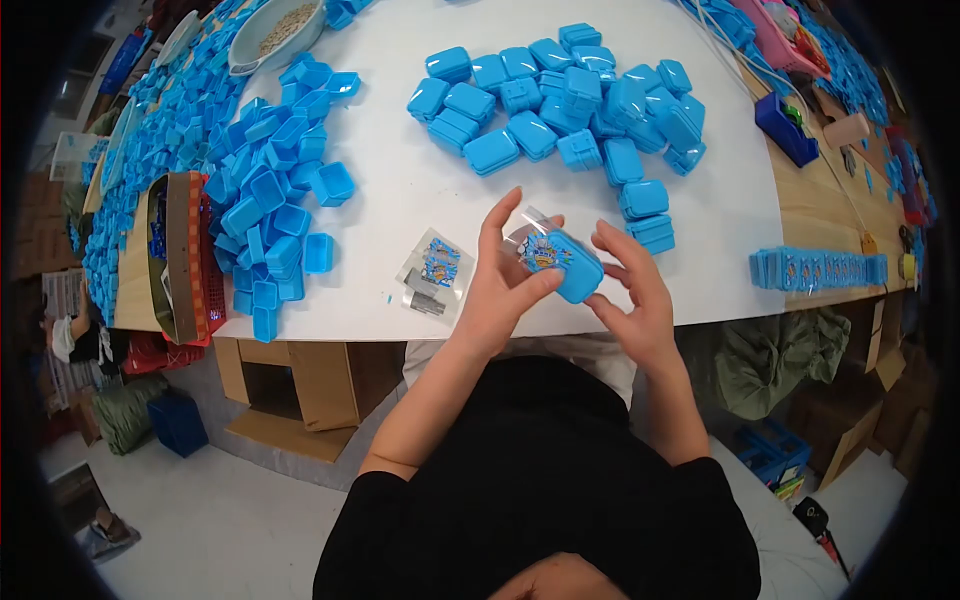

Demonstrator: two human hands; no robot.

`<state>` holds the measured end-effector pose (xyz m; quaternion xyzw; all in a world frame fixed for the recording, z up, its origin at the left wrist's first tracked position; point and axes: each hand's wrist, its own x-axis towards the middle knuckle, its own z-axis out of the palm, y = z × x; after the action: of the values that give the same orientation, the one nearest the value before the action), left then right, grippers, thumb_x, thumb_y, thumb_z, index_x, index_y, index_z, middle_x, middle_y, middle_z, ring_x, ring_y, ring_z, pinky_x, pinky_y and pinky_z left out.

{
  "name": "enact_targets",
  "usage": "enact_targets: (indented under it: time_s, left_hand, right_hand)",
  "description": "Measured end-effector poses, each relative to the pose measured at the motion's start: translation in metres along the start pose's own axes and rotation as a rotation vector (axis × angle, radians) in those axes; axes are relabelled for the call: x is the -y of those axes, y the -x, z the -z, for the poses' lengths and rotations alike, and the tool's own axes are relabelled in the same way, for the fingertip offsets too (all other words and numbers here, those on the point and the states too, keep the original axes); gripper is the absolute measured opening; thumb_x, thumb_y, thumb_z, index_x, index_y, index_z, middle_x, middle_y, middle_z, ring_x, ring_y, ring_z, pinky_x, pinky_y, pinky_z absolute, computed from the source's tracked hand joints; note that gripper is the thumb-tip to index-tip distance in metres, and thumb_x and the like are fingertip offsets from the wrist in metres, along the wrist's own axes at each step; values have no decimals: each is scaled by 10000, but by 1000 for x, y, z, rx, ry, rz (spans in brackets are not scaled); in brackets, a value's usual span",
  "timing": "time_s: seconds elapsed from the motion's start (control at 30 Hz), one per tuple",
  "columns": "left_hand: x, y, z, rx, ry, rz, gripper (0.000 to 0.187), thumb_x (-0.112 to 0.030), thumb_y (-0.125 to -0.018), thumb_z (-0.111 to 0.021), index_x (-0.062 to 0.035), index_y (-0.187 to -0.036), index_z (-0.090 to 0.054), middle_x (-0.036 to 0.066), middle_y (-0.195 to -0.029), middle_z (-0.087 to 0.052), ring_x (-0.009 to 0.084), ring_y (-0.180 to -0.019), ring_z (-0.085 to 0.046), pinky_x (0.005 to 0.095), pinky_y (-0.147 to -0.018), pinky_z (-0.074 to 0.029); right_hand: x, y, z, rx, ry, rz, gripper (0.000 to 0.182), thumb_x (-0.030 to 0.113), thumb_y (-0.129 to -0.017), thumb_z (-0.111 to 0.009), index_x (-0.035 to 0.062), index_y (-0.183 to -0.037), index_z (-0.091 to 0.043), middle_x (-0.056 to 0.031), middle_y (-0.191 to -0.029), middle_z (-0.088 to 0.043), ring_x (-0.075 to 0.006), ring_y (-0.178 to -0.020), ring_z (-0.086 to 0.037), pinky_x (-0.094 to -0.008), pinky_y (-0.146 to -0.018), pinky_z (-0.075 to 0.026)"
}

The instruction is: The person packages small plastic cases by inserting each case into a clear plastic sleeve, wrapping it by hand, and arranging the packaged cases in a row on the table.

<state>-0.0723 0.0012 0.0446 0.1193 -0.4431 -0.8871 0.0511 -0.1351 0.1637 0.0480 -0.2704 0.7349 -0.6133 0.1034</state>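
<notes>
A small blue case is held above the front of the white table, together with a clear bag printed in colour. My left hand grips the bag and the case, its thumb on the case front. At the right edge of the case, my right hand has its fingers spread and curved around it; fingertips are close to the case. Flat printed bags lie on the table left of my left hand. Beyond my hands sits a group of closed blue cases.
Open blue box halves are heaped at the left, beside a red basket. A bowl stands at the back left. On the right are a row of packed blue cases and a blue tape dispenser.
</notes>
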Motion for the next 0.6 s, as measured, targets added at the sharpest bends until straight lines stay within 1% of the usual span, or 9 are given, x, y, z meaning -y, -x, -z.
enact_targets:
  time_s: [0.03, 0.07, 0.2, 0.23, 0.37, 0.4, 0.53, 0.57, 0.6]
  left_hand:
    - [2, 0, -3, 39, -37, -16, 815, 34, -807, -651, -112, -1475, -207, 237, -1328, -461, 282, -1136, -523, 380, -970, -436]
    - [3, 0, -6, 51, -32, -8, 815, 34, -807, -651, -112, -1475, -207, 237, -1328, -461, 282, -1136, -523, 380, -970, -436]
    - [5, 2, -14, 140, -148, -40, 718, 22, -845, -616, -97, -1457, -261, 186, -1261, -487, 249, -1100, -523, 364, -956, -442]
    - [5, 1, -16, 147, -143, -41, 718, 22, -845, -616, -97, -1457, -261, 186, -1261, -487, 249, -1100, -523, 364, -956, -442]
    - [2, 5, -18, 70, -26, 121, 626, 10, -876, -586, -81, -1432, -314, 144, -1212, -487, 219, -1058, -523, 351, -937, -445]
    - [2, 6, -19, 72, -26, 125, 626, 10, -876, -586, -81, -1432, -314, 144, -1212, -487, 219, -1058, -523, 351, -937, -445]
    - [4, 2, -21, 41, -145, 12, 580, 14, -890, -569, -67, -1415, -336, 146, -1236, -477, 210, -1040, -528, 346, -917, -451]
    - [4, 1, -23, 42, -150, 1, 580, 14, -890, -569, -67, -1415, -336, 146, -1236, -477, 210, -1040, -528, 346, -917, -451]
    - [5, -2, -26, -28, -174, -16, 574, 12, -893, -566, -64, -1413, -337, 146, -1236, -476, 208, -1038, -529, 344, -913, -453]
  right_hand:
    - [0, -1, 6, 36, -14, -23, 532, -39, -711, -729, 33, -1214, -570, -120, -1245, -573, -260, -1144, -548, -364, -961, -480]
    - [1, -1, 10, 24, -5, -28, 532, -39, -711, -729, 33, -1214, -570, -120, -1245, -573, -260, -1144, -548, -364, -961, -480]
    - [2, -6, 23, 148, 121, 129, 514, -39, -717, -722, 36, -1209, -595, -97, -1225, -601, -260, -1162, -551, -377, -994, -449]
    - [1, -8, 27, 145, 129, 129, 514, -39, -717, -722, 36, -1209, -595, -97, -1225, -601, -260, -1162, -551, -377, -994, -449]
    - [-2, -6, 33, 144, 80, 142, 511, -29, -706, -716, 49, -1199, -609, -85, -1195, -618, -277, -1160, -553, -383, -1014, -421]
    - [-2, -4, 32, 140, 81, 139, 511, -29, -706, -716, 49, -1199, -609, -85, -1195, -618, -277, -1160, -553, -383, -1014, -421]
    - [0, 1, 23, 101, 16, -41, 612, -38, -661, -698, 46, -1251, -560, -112, -1283, -565, -301, -1191, -518, -411, -1025, -393]
    - [2, 1, 19, 101, 14, -29, 612, -38, -661, -698, 46, -1251, -560, -112, -1283, -565, -301, -1191, -518, -411, -1025, -393]
    - [3, 1, 13, 19, 85, 40, 617, -34, -664, -698, 45, -1257, -549, -115, -1280, -560, -300, -1191, -513, -410, -1022, -393]
